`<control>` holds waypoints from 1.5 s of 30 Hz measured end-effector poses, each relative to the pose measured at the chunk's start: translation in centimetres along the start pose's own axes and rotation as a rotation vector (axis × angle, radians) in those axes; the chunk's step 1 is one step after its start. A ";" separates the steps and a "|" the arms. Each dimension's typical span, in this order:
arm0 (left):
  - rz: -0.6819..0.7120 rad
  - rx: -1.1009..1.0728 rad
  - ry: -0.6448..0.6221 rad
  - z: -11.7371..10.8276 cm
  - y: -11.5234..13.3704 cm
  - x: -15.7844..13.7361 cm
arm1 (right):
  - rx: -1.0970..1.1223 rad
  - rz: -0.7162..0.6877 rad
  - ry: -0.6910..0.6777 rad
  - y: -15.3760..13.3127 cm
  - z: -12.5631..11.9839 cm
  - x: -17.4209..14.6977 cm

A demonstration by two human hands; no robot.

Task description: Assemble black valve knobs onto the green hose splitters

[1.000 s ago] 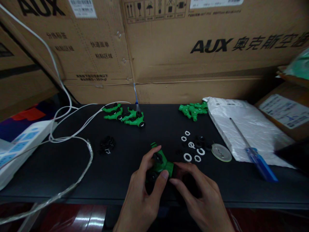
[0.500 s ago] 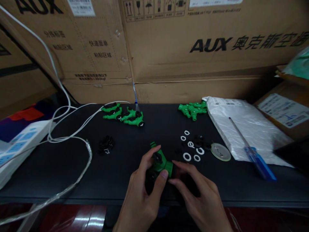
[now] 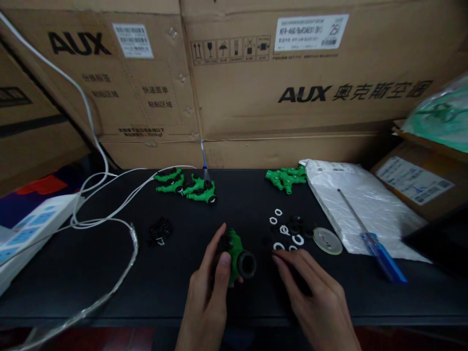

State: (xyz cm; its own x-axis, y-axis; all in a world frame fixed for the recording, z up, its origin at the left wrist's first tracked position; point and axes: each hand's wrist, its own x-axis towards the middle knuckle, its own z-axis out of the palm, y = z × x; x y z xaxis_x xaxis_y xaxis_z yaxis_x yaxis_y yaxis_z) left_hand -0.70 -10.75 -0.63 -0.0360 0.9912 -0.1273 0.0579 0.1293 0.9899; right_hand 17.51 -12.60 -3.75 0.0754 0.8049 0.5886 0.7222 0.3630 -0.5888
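Note:
My left hand [image 3: 215, 278] is wrapped round a green Y-shaped hose splitter [image 3: 236, 248], whose black collar [image 3: 247, 264] faces right with its round opening showing. My right hand [image 3: 314, 292] is apart from the splitter, thumb and forefinger pinched together just below a white ring washer [image 3: 279, 246]. Whether anything small sits between those fingertips I cannot make out. Beyond this hand lie several white washers [image 3: 284, 229] and some black rings [image 3: 296, 224], partly covered by the fingers.
Several green splitters [image 3: 204, 195] lie at back left, and green parts [image 3: 287, 178] at back right. Small black pieces [image 3: 160, 230] form a pile on the left. A round disc [image 3: 328, 241], a blue-handled screwdriver [image 3: 382, 256], a white package [image 3: 351, 209], cables and a power strip [image 3: 36, 229] surround the work area.
My right hand has left the splitter and moved right towards the washers. My left hand has turned the splitter so that its black-collared opening shows. The camera view has tilted up.

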 end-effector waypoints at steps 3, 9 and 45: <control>-0.002 -0.024 0.000 0.0 -0.5 0.3 | -0.177 -0.020 -0.032 1.2 -0.3 0.5; -0.060 -0.201 0.013 0.2 -0.5 0.8 | -0.396 -0.055 -0.109 2.8 -0.2 0.6; 0.010 0.082 -0.097 -0.5 -0.5 0.6 | 0.185 -0.167 -0.035 -3.5 0.5 0.2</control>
State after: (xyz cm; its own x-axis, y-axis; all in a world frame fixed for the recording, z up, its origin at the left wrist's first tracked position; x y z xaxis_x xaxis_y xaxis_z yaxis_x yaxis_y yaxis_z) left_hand -1.22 -10.22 -1.21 0.0616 0.9901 -0.1264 0.1395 0.1169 0.9833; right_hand 14.64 -13.50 -1.82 -0.0605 0.7411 0.6687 0.5844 0.5694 -0.5782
